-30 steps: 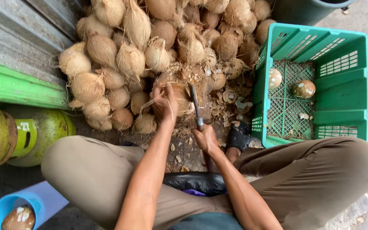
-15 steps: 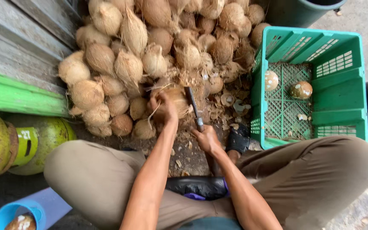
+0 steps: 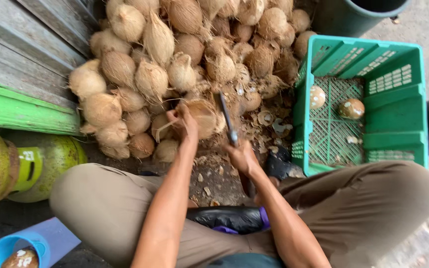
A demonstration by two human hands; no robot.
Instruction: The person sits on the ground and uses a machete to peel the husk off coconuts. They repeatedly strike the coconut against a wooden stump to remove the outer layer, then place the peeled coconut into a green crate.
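Note:
My left hand [image 3: 183, 122] grips a husked brown coconut [image 3: 203, 116] on the ground in front of my knees. My right hand [image 3: 243, 156] is shut on the handle of a long knife [image 3: 228, 121]. Its blade points away from me and lies against the right side of that coconut. Right behind it rises a big pile of fibrous coconuts [image 3: 184, 54].
A green plastic crate [image 3: 393, 106] at my right holds two peeled coconuts [image 3: 351, 108]. Shell chips litter the ground. A green gas cylinder [image 3: 21, 166] lies at the left, a blue scoop [image 3: 6, 250] with a coconut at the bottom left, dark buckets [image 3: 353, 15] at the back right.
The knife has shifted slightly against the coconut and my left hand has adjusted its grip. The camera has tilted a little, moving the scene rightwards in view.

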